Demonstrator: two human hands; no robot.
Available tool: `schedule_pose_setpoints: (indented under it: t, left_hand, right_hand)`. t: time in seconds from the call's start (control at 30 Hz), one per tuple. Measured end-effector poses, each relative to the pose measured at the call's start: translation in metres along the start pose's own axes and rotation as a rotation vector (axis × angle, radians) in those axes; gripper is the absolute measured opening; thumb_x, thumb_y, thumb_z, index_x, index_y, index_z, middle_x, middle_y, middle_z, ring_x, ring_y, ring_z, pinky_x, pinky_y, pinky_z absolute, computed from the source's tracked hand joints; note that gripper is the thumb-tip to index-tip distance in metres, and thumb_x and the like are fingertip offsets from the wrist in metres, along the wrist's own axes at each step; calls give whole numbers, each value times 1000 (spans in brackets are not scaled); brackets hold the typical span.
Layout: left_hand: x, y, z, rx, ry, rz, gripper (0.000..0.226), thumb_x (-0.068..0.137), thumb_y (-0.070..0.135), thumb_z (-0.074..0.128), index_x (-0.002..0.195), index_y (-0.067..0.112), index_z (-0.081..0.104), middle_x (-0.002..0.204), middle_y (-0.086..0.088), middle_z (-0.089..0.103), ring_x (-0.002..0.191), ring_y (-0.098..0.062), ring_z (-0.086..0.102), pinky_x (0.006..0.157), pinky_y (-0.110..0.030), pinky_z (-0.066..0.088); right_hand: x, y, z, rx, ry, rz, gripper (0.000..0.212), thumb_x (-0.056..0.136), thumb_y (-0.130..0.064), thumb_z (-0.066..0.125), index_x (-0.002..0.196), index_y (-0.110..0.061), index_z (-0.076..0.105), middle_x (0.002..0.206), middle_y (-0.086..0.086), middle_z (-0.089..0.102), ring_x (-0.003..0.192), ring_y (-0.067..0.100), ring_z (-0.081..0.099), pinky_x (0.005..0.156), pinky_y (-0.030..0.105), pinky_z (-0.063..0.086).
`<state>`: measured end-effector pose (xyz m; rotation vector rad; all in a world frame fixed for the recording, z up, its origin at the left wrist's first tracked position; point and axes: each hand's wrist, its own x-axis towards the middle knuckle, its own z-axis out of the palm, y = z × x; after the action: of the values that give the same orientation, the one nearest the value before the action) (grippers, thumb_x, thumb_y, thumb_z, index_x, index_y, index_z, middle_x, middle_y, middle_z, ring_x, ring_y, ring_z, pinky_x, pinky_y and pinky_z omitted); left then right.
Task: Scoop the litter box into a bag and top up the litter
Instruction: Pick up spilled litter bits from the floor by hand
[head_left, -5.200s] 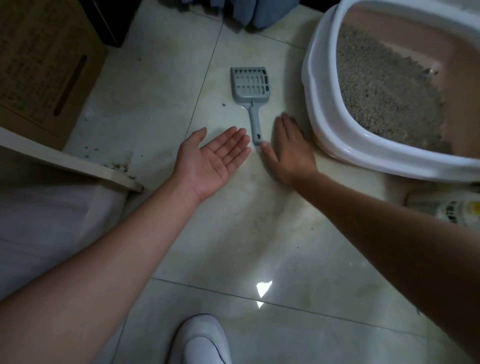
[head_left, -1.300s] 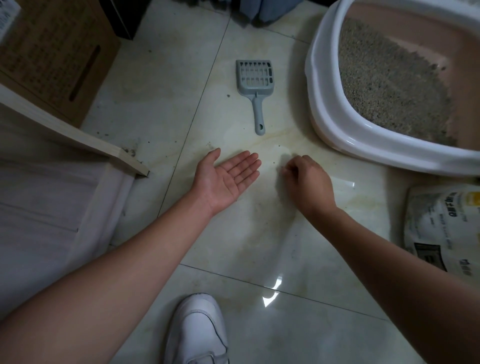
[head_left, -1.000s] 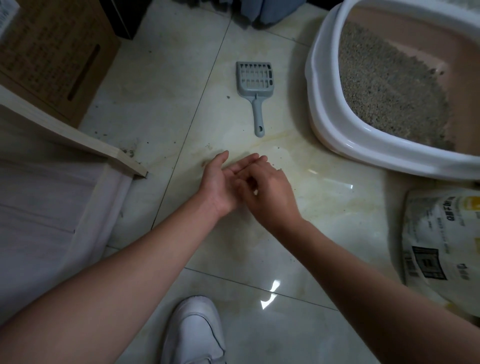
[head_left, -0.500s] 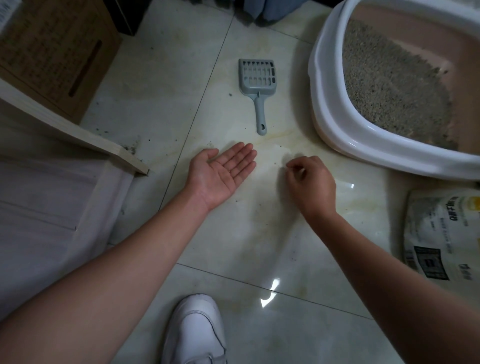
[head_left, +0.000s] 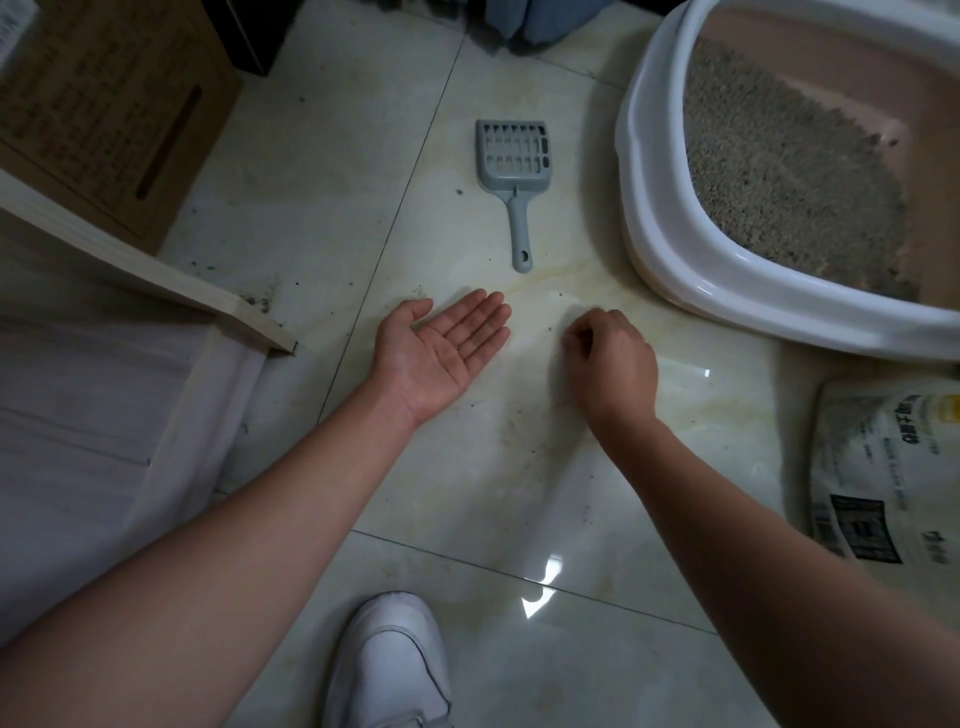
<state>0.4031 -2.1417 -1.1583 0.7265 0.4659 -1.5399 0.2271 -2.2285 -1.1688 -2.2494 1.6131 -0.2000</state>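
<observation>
Left hand (head_left: 441, 353): my grip wide, palm up, fingers straight, low over the floor (head_left: 311, 171); a few dark specks on the palm.
Right hand (head_left: 610, 364): my grip narrow, fingers curled toward the thumb, knuckles up, just above the tile; whether it pinches anything I cannot tell.
Scoop (head_left: 514, 171): 1, grey, slotted, flat on the floor, handle end pointing toward my hands, beyond both grips and touching neither.
Litter box (head_left: 654, 218): 1, white rim, pink inside, grey litter (head_left: 779, 161) heaped in it; right of the scoop, beyond my right hand.
Bag (head_left: 883, 467): 1, printed, lying right of my right forearm.
Shoe (head_left: 387, 670): 1, white, at the near edge.
Carton (head_left: 104, 104): 1, brown, far left.
</observation>
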Motion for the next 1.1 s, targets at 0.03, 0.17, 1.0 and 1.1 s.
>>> schedule_pose_setpoints:
  t: [0.03,0.17,1.0,1.1]
  left_hand:
    - [0,0,1,-1,-1,-2,49,98,28,34,120,-6,62,123,-23,66,112,-35,67,98,-46,51]
    - [-2,-1,3,-2,-7,-7,49,97,28,34,120,-6,62,123,-23,66,112,-35,67,99,-46,50]
    - [5,-3,5,-11,-8,-29,49,98,25,31,118,-7,63,122,-23,67,109,-35,68,98,-46,51]
    - [5,-4,6,-10,-8,-35,49,98,25,32,118,-7,63,121,-23,67,109,-35,68,97,-46,51]
  right_hand:
    - [0,1,0,7,4,22,4,87,-19,58,86,-16,61,90,2,60,81,26,57,73,43,49]
    - [0,2,-1,-18,6,66,9,89,-24,59,86,-16,61,90,2,60,79,25,57,76,43,49]
    - [-18,-21,0,348,112,4,9,86,-22,65,93,-24,70,92,-10,61,73,4,55,70,26,51]
    - [-11,-10,4,329,74,107,10,85,-24,65,94,-26,70,94,-12,59,79,1,54,78,28,51]
